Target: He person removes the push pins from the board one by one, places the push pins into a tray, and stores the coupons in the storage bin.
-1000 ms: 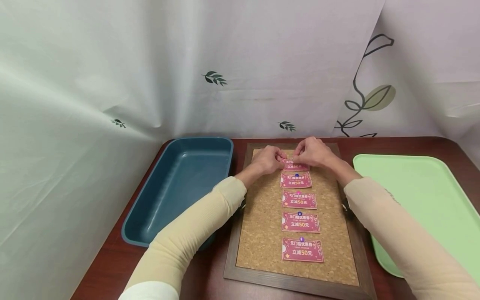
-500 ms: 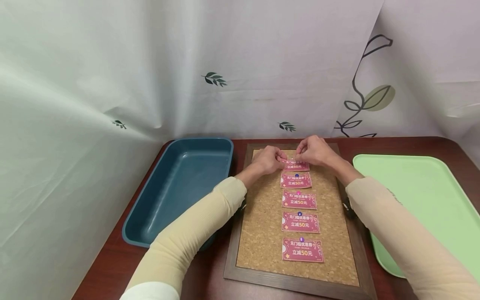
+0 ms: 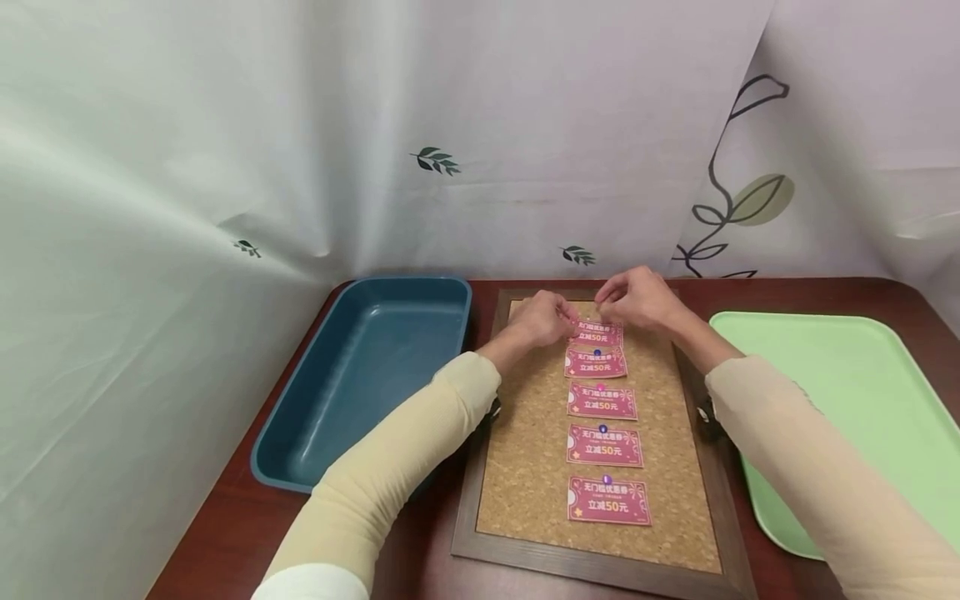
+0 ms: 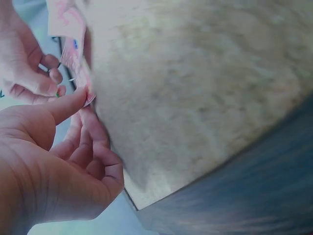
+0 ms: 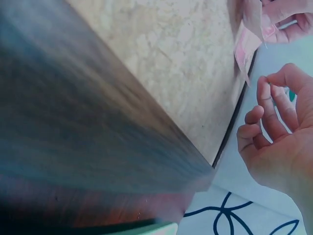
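- Nearest, two cream sleeves reach in over the dark red-brown table (image 3: pixel 206 525), the left sleeve (image 3: pixel 397 454) from seven o'clock and the right sleeve (image 3: pixel 810 475) from five.
- Between them lies a framed cork board (image 3: pixel 525 475); the clock below is read on it.
- At six o'clock on the cork sits the nearest pink coupon (image 3: pixel 609 502), with a purple pin (image 3: pixel 607 479) at its top edge.
- Toward twelve follow a second coupon (image 3: pixel 604 448) with a blue pin (image 3: pixel 603 428), a third (image 3: pixel 602 403) with a pink pin (image 3: pixel 601 387), and a fourth (image 3: pixel 596 365) with a dark blue pin (image 3: pixel 597 352).
- Beside the board stand a blue tray (image 3: pixel 360 375) at nine to ten o'clock and a light green tray (image 3: pixel 832 392) at three.
- The top coupon (image 3: pixel 598 336) is just short of twelve o'clock on the cork.
- The left hand (image 3: pixel 546 318), at eleven, pinches its left edge between thumb and finger.
- The right hand (image 3: pixel 639 298), near one, makes a narrow pinch on a small green thing (image 4: pixel 57 93), too small to identify.
- Farthest, beyond twelve, hangs a pale leaf-patterned sheet (image 3: pixel 525 125).
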`<state>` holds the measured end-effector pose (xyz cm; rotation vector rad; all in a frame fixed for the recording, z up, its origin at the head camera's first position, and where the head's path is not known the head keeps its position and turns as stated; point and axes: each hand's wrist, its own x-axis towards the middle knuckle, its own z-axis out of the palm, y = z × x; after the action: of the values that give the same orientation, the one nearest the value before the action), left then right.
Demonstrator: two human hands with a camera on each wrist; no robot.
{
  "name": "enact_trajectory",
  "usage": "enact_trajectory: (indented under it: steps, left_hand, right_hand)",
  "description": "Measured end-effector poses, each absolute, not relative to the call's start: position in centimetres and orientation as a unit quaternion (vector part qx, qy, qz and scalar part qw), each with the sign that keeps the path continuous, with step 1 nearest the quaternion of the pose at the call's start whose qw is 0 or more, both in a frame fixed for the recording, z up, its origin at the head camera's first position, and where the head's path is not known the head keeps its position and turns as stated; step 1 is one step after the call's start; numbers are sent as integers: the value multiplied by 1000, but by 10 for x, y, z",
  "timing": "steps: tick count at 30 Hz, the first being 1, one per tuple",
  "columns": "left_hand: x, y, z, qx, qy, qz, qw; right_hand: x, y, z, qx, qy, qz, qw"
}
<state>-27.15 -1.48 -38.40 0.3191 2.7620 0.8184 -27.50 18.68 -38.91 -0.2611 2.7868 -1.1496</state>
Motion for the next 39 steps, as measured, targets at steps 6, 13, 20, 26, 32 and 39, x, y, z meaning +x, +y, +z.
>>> enact_trajectory:
  steps: [6, 13, 20, 26, 32, 39]
  left_hand:
    - [-273, -22, -363, 122, 946, 276, 117]
    - [-279, -42, -334, 131, 948, 268, 109]
    - [-284, -75, -316, 135, 934, 311, 111]
    - [-282, -110, -308, 129, 927, 336, 107]
    - [-279, -152, -303, 124, 934, 325, 81]
    - [-275, -197, -305, 93, 943, 313, 67]
  right_hand:
    - [-273, 196, -380, -93, 919, -381, 44]
    - [-268, 206, -372, -111, 916, -386, 21]
    - [-254, 216, -366, -122, 915, -383, 14]
    - [-244, 229, -363, -123, 922, -367, 14]
    - [-235, 249, -363, -122, 925, -359, -1]
    - [-223, 277, -368, -101, 934, -343, -2]
